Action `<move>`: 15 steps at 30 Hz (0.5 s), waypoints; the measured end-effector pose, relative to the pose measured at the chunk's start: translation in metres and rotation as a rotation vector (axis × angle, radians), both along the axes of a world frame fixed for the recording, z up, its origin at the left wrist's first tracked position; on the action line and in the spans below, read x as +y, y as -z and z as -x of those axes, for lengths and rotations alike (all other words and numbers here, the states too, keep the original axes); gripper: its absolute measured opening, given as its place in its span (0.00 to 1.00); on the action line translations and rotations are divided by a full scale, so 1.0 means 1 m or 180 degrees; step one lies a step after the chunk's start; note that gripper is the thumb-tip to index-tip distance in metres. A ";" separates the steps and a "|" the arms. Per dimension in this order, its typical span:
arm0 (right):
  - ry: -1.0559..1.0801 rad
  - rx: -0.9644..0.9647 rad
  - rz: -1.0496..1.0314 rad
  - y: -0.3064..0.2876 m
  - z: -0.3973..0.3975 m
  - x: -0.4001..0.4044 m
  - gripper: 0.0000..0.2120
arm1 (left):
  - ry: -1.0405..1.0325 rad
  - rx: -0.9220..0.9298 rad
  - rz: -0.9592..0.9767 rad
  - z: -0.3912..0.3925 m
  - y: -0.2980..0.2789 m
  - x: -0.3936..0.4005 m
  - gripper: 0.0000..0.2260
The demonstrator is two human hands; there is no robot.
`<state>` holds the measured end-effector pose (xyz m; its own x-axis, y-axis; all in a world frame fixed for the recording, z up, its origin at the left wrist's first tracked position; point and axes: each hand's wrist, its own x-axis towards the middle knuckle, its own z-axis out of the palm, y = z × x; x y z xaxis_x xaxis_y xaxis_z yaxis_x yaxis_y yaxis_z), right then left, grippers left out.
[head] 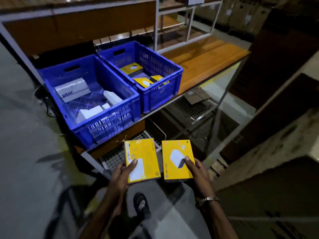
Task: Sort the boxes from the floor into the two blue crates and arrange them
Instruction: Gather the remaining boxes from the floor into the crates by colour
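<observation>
Two yellow charger boxes are held flat, side by side, below the front of the white-box crate (pixel 89 100). The label-side box (pixel 141 161) is gripped by the left hand (pixel 120 173), thumb on top; the charger-picture box (pixel 177 159) is gripped likewise by the right hand (pixel 196 169). Further yellow boxes lie in the crate (pixel 143 75) beside it.

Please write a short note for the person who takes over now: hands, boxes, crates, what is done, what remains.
Left hand grips one yellow box; right hand grips a second yellow box, both in front of the shelf.
Left crate holds white boxes; right crate holds yellow ones.
Done: some boxes sorted by colour.
Left: probably put both held boxes into the right crate, then tidy. No floor boxes in view.
</observation>
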<state>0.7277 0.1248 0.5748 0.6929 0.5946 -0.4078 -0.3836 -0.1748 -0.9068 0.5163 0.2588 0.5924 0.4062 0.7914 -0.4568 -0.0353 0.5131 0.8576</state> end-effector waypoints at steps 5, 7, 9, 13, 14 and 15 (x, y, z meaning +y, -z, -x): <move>-0.0071 0.0078 0.0020 -0.006 -0.051 0.089 0.11 | -0.0080 0.0101 -0.0153 -0.048 0.018 0.088 0.24; 0.0046 0.0032 0.0025 -0.009 -0.074 0.117 0.11 | 0.0065 0.0031 -0.0241 -0.070 0.011 0.114 0.12; 0.0098 -0.0097 -0.0015 -0.016 -0.100 0.149 0.11 | 0.0254 -0.0042 -0.0404 -0.093 -0.005 0.146 0.13; 0.0232 -0.0261 -0.0083 -0.038 -0.143 0.210 0.08 | 0.0389 -0.0070 -0.0728 -0.132 -0.039 0.210 0.16; 0.0199 -0.0285 -0.0138 -0.041 -0.153 0.222 0.09 | 0.0371 -0.0044 -0.0760 -0.141 -0.045 0.224 0.16; 0.0139 -0.0314 -0.0199 -0.047 -0.163 0.236 0.10 | 0.0331 -0.0028 -0.0798 -0.150 -0.048 0.238 0.17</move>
<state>0.8910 0.3610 0.6215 0.7537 0.5851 -0.2994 -0.2979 -0.1018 -0.9491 0.6666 0.4970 0.6404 0.4941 0.8333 -0.2478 -0.0016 0.2859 0.9582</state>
